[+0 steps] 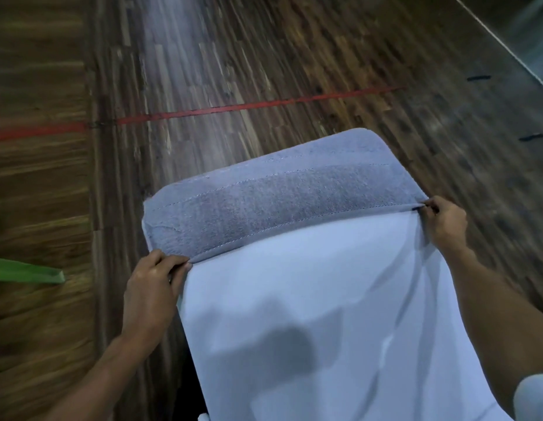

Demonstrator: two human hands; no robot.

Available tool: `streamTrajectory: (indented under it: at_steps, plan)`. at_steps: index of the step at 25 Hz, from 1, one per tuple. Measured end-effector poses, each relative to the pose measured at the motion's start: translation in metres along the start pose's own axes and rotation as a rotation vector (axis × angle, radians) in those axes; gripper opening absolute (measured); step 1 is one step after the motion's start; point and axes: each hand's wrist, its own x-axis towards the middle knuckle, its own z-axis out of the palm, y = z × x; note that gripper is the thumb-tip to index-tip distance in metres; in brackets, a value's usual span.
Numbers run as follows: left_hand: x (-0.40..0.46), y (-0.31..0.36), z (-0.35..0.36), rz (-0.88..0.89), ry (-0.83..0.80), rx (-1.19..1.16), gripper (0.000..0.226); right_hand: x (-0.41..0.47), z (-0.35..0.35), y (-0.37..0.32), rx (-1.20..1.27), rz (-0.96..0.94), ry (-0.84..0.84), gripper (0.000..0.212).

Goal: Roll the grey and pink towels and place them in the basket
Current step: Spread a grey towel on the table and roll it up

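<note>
We pinch the grey towel (294, 268) at its folded edge, left hand (151, 294) and right hand (444, 221) at opposite ends, keeping the fold even for rolling. It lies below the red line (249, 106).

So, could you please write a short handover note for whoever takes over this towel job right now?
Left hand pinches the near-left corner of the grey towel's folded-over edge; right hand pinches the near-right corner.
The grey towel is spread in front of the person over the wooden floor, its far end turned back as one flap, not yet rolled.
The pink towel and the basket are not in view.
Left: roll the grey towel, roll the pink one, put both in the basket.
</note>
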Motion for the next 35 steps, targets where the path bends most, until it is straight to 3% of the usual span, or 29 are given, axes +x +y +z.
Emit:
streamTrajectory:
  at_steps: [8,18,35]
  plan:
    - [-0.115,0.041,0.009,0.0,0.032,-0.038,0.011,-0.075,-0.039,0.083,-0.036,0.017,-0.023,0.016]
    - [-0.278,0.103,0.026,-0.094,0.109,-0.092,0.011,-0.156,-0.092,0.187,-0.038,-0.097,-0.091,0.009]
    - [-0.547,0.193,0.055,-0.149,0.163,-0.157,0.008,-0.333,-0.166,0.371,0.078,-0.094,-0.042,0.006]
